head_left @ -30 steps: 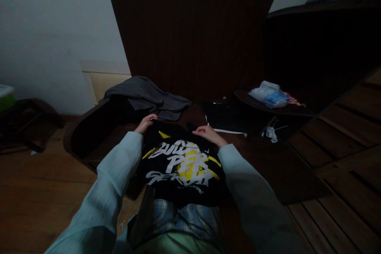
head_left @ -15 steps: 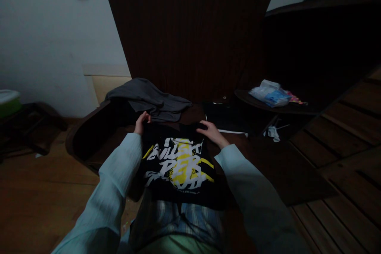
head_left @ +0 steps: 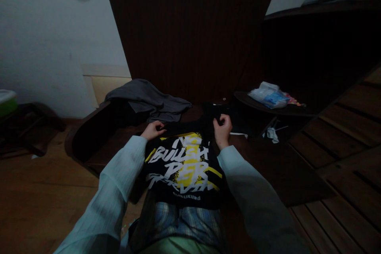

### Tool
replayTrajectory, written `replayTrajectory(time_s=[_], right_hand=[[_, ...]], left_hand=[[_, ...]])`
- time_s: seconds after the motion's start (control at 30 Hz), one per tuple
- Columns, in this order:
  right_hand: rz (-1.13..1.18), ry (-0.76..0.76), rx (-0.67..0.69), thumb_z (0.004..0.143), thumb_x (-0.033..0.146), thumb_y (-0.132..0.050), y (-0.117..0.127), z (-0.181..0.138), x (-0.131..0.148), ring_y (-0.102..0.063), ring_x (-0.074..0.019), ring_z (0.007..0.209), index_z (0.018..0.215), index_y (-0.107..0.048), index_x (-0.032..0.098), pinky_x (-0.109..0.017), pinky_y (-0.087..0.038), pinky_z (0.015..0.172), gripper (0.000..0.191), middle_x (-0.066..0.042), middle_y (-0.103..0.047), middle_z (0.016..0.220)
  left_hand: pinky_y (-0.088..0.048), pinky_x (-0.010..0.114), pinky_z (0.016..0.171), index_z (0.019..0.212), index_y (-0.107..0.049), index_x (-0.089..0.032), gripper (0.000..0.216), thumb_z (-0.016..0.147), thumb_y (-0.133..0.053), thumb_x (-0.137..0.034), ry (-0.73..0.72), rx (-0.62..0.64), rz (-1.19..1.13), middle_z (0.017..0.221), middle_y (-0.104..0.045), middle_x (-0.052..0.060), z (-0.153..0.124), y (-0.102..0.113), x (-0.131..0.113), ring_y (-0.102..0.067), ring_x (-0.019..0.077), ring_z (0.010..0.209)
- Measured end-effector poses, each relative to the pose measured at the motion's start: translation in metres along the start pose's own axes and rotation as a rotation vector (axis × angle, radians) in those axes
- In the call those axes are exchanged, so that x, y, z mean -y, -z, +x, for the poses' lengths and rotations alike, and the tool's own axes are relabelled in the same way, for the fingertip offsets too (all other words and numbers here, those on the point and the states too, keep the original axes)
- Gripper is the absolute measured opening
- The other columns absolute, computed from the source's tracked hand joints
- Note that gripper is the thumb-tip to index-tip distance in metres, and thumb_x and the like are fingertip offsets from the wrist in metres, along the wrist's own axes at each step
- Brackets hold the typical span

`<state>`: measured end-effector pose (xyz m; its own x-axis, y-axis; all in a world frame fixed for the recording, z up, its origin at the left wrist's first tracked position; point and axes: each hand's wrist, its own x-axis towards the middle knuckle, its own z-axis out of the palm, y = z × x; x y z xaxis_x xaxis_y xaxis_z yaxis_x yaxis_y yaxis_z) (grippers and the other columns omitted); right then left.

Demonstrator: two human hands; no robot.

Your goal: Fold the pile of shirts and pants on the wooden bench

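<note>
A black T-shirt [head_left: 181,166] with white and yellow lettering is spread in front of me, its lower edge over my lap. My left hand [head_left: 153,129] pinches the shirt's upper left part between thumb and fingers. At the upper right, my right hand [head_left: 223,127] is closed with its fingertips on the dark cloth. Between the two hands the top edge of the shirt is hard to make out in the dim light. Beyond the left hand lies a grey garment [head_left: 149,97], draped over the bench's arm.
Dark folded cloth [head_left: 222,113] lies behind my right hand. On a small curved shelf [head_left: 247,101] at the right rests a plastic packet [head_left: 269,95], with crumpled white paper [head_left: 272,135] below. The bench's curved arm [head_left: 76,139] rises at the left. A tall dark panel [head_left: 190,35] stands behind.
My left hand has moved right and slightly down, and my right hand slightly right, its fingers now curled upward. The shirt lies flatter, with more of its lettering showing.
</note>
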<state>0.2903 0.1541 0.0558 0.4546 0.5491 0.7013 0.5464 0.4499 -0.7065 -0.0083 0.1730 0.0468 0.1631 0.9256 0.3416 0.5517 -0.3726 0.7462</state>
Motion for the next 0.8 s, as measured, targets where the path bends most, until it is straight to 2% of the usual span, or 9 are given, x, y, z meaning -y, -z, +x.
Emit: replayTrajectory(time_s=[0.07, 0.17, 0.27, 0.37, 0.43, 0.53, 0.63, 0.7, 0.8], right_hand=[[-0.047, 0.03, -0.049, 0.067, 0.02, -0.049, 0.001, 0.0, 0.001, -0.049, -0.0189, 0.083, 0.074, -0.04, 0.021, -0.035, -0.041, 0.077, 0.012, -0.004, -0.049, 0.083], [-0.084, 0.15, -0.057, 0.069, 0.017, -0.048, 0.002, -0.004, 0.008, -0.047, -0.0224, 0.099, 0.091, -0.044, 0.019, -0.042, -0.037, 0.087, 0.023, -0.01, -0.048, 0.099], [-0.028, 0.305, 0.113, 0.073, 0.021, -0.049, -0.002, -0.014, 0.017, -0.045, -0.023, 0.108, 0.106, -0.042, 0.02, -0.045, -0.034, 0.094, 0.034, -0.011, -0.048, 0.109], [-0.017, 0.365, 0.339, 0.075, 0.027, -0.052, -0.009, -0.02, 0.019, -0.043, -0.0226, 0.112, 0.117, -0.039, 0.02, -0.043, -0.034, 0.097, 0.045, -0.011, -0.048, 0.116], [-0.055, 0.329, 0.391, 0.076, 0.031, -0.053, -0.013, -0.02, 0.013, -0.041, -0.0226, 0.115, 0.122, -0.037, 0.018, -0.043, -0.033, 0.099, 0.051, -0.012, -0.046, 0.121], [-0.11, 0.205, 0.315, 0.077, 0.039, -0.05, -0.015, -0.016, 0.0, -0.039, -0.0237, 0.117, 0.125, -0.036, 0.015, -0.045, -0.03, 0.099, 0.055, -0.015, -0.044, 0.124], [-0.115, 0.092, 0.28, 0.078, 0.048, -0.046, -0.016, -0.012, -0.011, -0.04, -0.0247, 0.116, 0.123, -0.04, 0.012, -0.045, -0.031, 0.098, 0.058, -0.017, -0.047, 0.122], [-0.091, 0.041, 0.352, 0.079, 0.052, -0.042, -0.018, -0.011, -0.014, -0.045, -0.0242, 0.111, 0.117, -0.048, 0.014, -0.044, -0.034, 0.095, 0.054, -0.015, -0.052, 0.117], [-0.057, 0.019, 0.578, 0.08, 0.052, -0.04, -0.021, -0.015, -0.015, -0.053, -0.0223, 0.101, 0.102, -0.059, 0.019, -0.042, -0.037, 0.092, 0.044, -0.01, -0.061, 0.103]], left_hand=[[-0.041, 0.028, 0.069, 0.06, -0.054, -0.02, 0.011, 0.053, -0.062, -0.018, -0.051, -0.041, 0.023, 0.066, -0.057, 0.0, 0.0, 0.002, -0.001, -0.053, 0.0178, 0.069], [-0.04, 0.031, 0.076, 0.062, -0.046, -0.021, 0.014, 0.055, -0.053, -0.011, -0.105, -0.109, 0.102, 0.079, -0.059, 0.003, -0.002, 0.003, -0.006, -0.054, 0.0198, 0.079], [-0.039, 0.031, 0.076, 0.058, -0.037, -0.022, 0.019, 0.053, -0.047, -0.006, -0.185, -0.139, 0.168, 0.086, -0.06, 0.004, -0.006, 0.001, -0.012, -0.053, 0.0202, 0.084], [-0.039, 0.029, 0.075, 0.055, -0.034, -0.022, 0.02, 0.053, -0.044, -0.005, -0.236, -0.171, 0.166, 0.085, -0.06, 0.005, -0.01, -0.002, -0.017, -0.052, 0.0197, 0.083], [-0.039, 0.028, 0.072, 0.054, -0.037, -0.022, 0.017, 0.054, -0.045, -0.007, -0.208, -0.246, 0.13, 0.079, -0.058, 0.004, -0.013, -0.002, -0.018, -0.053, 0.0189, 0.078], [-0.039, 0.027, 0.069, 0.062, -0.049, -0.021, 0.012, 0.056, -0.049, -0.011, -0.143, -0.405, 0.05, 0.068, -0.054, 0.001, -0.018, 0.001, -0.017, -0.052, 0.0186, 0.072], [-0.039, 0.028, 0.073, 0.071, -0.053, -0.021, 0.017, 0.057, -0.048, -0.012, -0.104, -0.502, -0.001, 0.071, -0.054, 0.001, -0.021, 0.006, -0.017, -0.052, 0.0198, 0.077], [-0.039, 0.028, 0.076, 0.071, -0.053, -0.021, 0.016, 0.059, -0.047, -0.012, -0.072, -0.523, -0.009, 0.073, -0.055, 0.002, -0.021, 0.008, -0.016, -0.052, 0.0197, 0.079], [-0.04, 0.027, 0.073, 0.067, -0.052, -0.021, 0.013, 0.06, -0.047, -0.011, -0.064, -0.609, -0.024, 0.069, -0.054, 0.001, -0.019, 0.008, -0.013, -0.053, 0.0188, 0.075]])
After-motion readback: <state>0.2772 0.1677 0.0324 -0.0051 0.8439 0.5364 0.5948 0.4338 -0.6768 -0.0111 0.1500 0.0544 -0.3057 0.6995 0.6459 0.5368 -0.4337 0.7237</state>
